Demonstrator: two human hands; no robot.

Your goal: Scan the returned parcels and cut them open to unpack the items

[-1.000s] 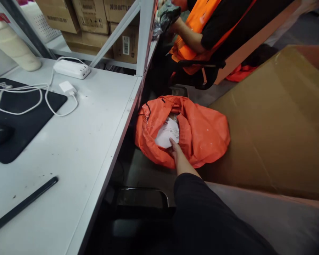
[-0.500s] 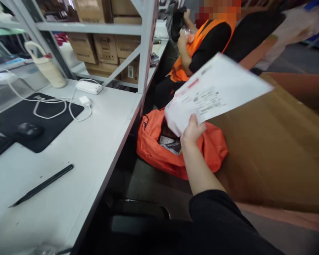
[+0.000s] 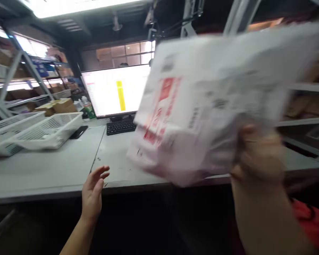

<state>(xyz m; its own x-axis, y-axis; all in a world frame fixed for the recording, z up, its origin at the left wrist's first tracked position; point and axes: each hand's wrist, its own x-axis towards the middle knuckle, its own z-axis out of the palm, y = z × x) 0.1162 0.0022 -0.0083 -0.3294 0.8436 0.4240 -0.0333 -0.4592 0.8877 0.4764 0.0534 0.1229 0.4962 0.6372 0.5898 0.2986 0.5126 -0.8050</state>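
My right hand (image 3: 257,152) grips a white mailer parcel (image 3: 207,102) with red print and labels, held up in front of the desk and blurred by motion. My left hand (image 3: 94,191) is raised at the desk's front edge, fingers spread and holding nothing. The parcel covers the right part of the lit monitor (image 3: 114,88) and the black keyboard (image 3: 121,126) behind it.
A grey desk (image 3: 50,166) runs across the view. White mesh baskets (image 3: 42,131) stand at the left, with a dark phone (image 3: 79,131) beside them. Metal shelving with cartons rises at left and right. An orange bag (image 3: 311,219) shows at the lower right.
The view has swung from the orange bag on the floor up to the desk and monitor. My right hand has carried the white parcel up with it, and my left hand has come into view.
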